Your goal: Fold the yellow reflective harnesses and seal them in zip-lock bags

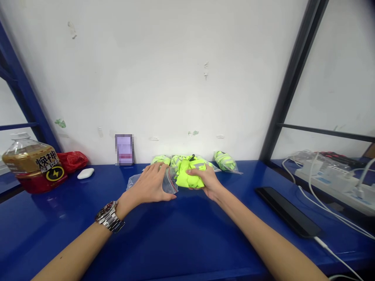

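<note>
A bunched neon-yellow reflective vest (pixel 190 178) with grey strips is in my right hand (pixel 209 180), thumb on top and fingers partly hidden underneath. Close by on the left, my left hand (pixel 150 183) is around a clear zip bag (pixel 172 180), its mouth with the red line facing the vest. The thumb is apart from the fingers, and some fingertips are hidden behind the plastic. Behind the hands lie more neon-yellow vests, one (pixel 161 159) at the left and a bagged vest (pixel 225 160) at the right. A metal watch (pixel 109 216) is on my left wrist.
On the blue table (pixel 181 242), a large drink bottle (pixel 33 164), a red plastic bag (pixel 72 160) and a white earphone case (pixel 86 173) stand left. A blurred phone-like screen (pixel 125 149) leans on the wall. Right are a black phone (pixel 288 210) on a cable and power strips (pixel 336 181).
</note>
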`<state>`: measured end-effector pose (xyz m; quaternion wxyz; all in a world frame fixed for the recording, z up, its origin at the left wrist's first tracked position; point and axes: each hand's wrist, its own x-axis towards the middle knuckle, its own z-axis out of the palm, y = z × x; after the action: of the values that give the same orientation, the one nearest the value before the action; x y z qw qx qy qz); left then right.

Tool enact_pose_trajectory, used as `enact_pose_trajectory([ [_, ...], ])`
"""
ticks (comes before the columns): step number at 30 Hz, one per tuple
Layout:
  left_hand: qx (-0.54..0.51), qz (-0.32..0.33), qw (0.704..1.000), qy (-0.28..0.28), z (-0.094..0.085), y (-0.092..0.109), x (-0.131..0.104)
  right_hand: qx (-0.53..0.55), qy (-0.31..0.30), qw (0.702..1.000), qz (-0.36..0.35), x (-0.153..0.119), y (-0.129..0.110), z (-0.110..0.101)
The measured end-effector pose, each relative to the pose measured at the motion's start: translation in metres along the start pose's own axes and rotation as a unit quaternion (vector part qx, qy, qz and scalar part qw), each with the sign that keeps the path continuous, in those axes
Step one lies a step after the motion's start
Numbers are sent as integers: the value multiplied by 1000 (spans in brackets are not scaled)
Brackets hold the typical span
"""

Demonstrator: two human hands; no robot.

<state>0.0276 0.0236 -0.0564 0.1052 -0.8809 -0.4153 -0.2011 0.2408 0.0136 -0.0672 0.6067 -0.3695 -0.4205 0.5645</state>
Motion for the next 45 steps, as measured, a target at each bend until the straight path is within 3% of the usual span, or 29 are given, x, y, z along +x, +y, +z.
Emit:
enact_pose_trajectory([
  [4,-14,-18,1000,3,-1,10,0,3,-50,997,-50,-3,3,4],
  [10,-24,24,996,87,12,16,-1,-41,-91,989,-105,-7,9,7],
  [16,-51,35,992,113,14,23,0,-61,-129,981,-128,-11,18,12],
  [21,-76,50,988,126,18,21,-3,-137,-103,970,-175,-13,28,18],
  [26,-80,35,983,158,26,14,-5,-198,-48,954,-220,-17,21,21],
  [28,-70,42,979,185,28,14,-5,-187,-70,955,-218,-19,18,22],
  [32,-62,78,971,217,29,17,-4,-60,-146,975,-158,-18,19,24],
  [34,-57,83,973,206,24,18,-4,-65,-135,973,-177,-14,19,22],
  [36,-69,82,978,178,17,18,-4,-149,-100,955,-237,-9,17,16],
  [39,-139,42,975,169,4,17,-5,-290,-62,898,-326,-2,11,3],
  [42,-204,-37,967,150,-4,15,-5,-354,-89,840,-402,3,10,-9],
  [45,-226,-44,970,78,-5,12,-5,-392,-134,782,-465,6,14,-15],
])
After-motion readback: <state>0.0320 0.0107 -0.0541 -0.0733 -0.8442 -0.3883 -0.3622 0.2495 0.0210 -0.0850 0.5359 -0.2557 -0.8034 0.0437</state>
